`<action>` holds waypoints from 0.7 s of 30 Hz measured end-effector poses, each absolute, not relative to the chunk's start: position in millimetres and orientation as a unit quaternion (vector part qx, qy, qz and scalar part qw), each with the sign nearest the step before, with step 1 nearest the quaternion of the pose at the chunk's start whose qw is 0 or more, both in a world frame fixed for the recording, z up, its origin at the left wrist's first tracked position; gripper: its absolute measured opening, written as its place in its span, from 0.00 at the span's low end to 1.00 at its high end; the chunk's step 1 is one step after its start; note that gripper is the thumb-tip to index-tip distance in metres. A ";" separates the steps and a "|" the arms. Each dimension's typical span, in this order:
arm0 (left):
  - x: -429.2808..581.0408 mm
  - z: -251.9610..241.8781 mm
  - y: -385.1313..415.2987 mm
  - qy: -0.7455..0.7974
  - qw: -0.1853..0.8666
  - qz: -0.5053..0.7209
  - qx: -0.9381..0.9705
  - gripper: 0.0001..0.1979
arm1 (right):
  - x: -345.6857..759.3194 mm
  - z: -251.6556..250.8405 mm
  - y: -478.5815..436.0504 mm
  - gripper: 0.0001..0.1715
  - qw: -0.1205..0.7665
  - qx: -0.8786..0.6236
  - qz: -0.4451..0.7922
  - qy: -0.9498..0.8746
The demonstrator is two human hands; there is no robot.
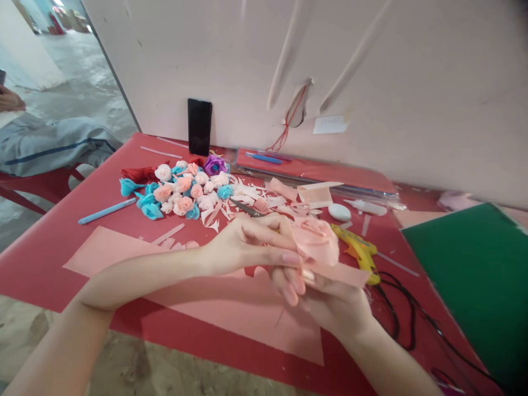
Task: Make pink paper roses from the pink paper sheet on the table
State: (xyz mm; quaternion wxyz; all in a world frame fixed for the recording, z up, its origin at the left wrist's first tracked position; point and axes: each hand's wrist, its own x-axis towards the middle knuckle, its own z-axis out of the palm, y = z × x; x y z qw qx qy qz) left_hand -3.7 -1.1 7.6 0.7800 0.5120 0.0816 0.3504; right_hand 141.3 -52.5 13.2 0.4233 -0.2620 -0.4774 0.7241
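Observation:
A pink paper rose (317, 242) is held up over the table between my two hands. My left hand (264, 245) pinches its base from the left, with thumb and fingers closed. From below, my right hand (325, 300) is closed on the lower part of the rose, where a pink paper strip (344, 273) sticks out to the right. Beneath my hands lies a large pink paper sheet (231, 305). Scissors (245, 208) rest among paper scraps just beyond my left hand. To the right of the rose sits a yellow glue gun (361, 253).
Several small paper flowers (183, 190) are heaped at the back left, near an upright phone (199, 127). A green board (474, 286) covers the right side, with a black cord (406, 302) beside it. A blue pen (107, 211) lies left. Another person's leg (53, 143) shows far left.

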 end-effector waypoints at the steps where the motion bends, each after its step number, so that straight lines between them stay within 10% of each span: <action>1: -3.6 7.2 -0.1 0.084 0.768 0.358 0.524 0.06 | 140.3 12.4 -51.7 0.19 0.415 -0.249 0.734 -0.476; 11: -2.0 4.1 -5.9 0.053 0.774 0.393 0.494 0.05 | 140.6 7.5 -50.1 0.17 0.431 -0.283 0.701 -0.494; 21: 1.9 4.4 -10.7 0.137 0.680 0.498 0.521 0.08 | 140.7 11.7 -58.2 0.10 0.546 -0.441 0.294 -0.649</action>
